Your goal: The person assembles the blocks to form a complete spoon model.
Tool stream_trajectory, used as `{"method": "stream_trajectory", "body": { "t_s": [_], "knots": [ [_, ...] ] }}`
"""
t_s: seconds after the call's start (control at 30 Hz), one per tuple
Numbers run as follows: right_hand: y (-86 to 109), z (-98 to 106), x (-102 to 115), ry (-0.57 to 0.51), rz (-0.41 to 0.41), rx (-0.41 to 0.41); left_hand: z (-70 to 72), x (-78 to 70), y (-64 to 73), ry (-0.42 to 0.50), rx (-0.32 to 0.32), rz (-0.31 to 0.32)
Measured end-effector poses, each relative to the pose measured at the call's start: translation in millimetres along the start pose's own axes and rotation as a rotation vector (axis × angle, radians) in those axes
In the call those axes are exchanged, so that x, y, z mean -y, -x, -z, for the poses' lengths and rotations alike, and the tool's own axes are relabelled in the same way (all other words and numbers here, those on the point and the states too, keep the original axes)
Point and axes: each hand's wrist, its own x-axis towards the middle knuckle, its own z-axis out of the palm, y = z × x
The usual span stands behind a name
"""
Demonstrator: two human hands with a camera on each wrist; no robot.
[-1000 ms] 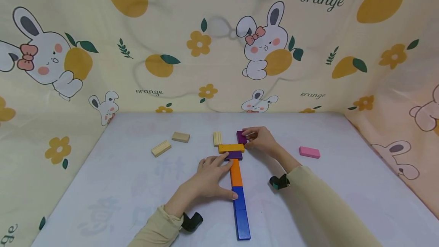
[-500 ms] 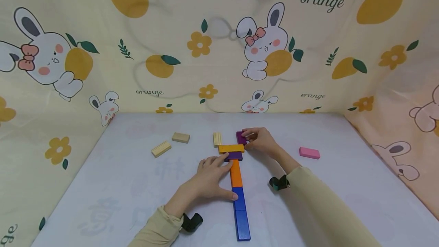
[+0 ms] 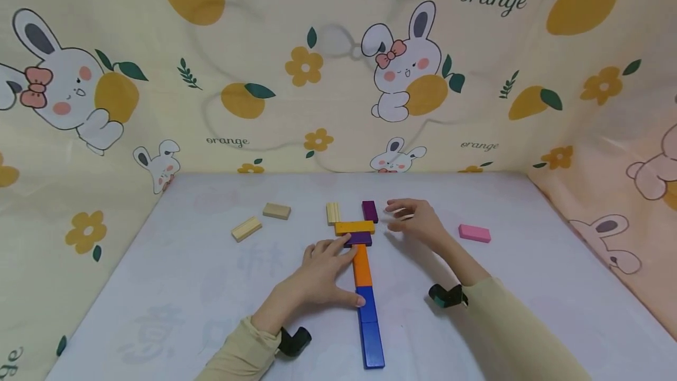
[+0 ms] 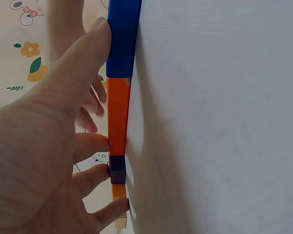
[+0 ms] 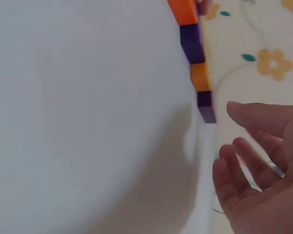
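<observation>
A line of wooden blocks runs up the table in the head view. Two blue blocks (image 3: 372, 346) are nearest, then an orange block (image 3: 362, 268). Beyond lie a dark purple block (image 3: 362, 239) and a yellow block (image 3: 354, 228), both crosswise. At the far end, a purple block (image 3: 370, 211) and a plain wood block (image 3: 332, 214) point away. My left hand (image 3: 324, 275) rests along the line with fingers spread, thumb against the blue, fingertips at the orange and purple blocks. My right hand (image 3: 420, 222) hovers right of the purple block, holding nothing, fingers loosely bent.
Two more plain wood blocks, one nearer (image 3: 246, 229) and one farther back (image 3: 277, 211), lie to the left. A pink block (image 3: 474, 233) lies at the right. A printed cloth (image 3: 338, 104) stands behind the white table (image 3: 174, 263).
My right hand has let go of the purple block and moved a little to the right. The left hand stays on the line of blocks.
</observation>
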Motion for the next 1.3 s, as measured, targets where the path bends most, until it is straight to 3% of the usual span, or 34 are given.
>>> {"method": "stream_trajectory", "body": {
  "t_s": [0.27, 0.43, 0.6, 0.9, 1.07, 1.3],
  "knots": [
    [55.5, 39, -16, 0.198, 0.172, -0.153, 1.2, 0.6, 3.3, 0.022, -0.013, -0.025],
    [81.9, 69, -33, 0.269, 0.14, -0.242, 0.3, 1.7, 2.8, 0.014, -0.014, -0.021],
    [97.7, 96, -53, 0.292, 0.076, -0.278, -0.4, 1.9, 2.5, 0.007, -0.011, -0.017],
    [103.0, 125, -84, 0.273, -0.036, -0.249, 1.4, 0.4, 2.7, 0.002, -0.012, -0.018],
    [95.4, 128, -95, 0.238, -0.051, -0.229, 2.3, -0.1, 3.1, 0.006, -0.012, -0.021],
    [88.5, 130, -99, 0.228, -0.135, -0.159, 2.2, -0.7, 2.7, 0.001, -0.008, -0.02]
  ]
}}
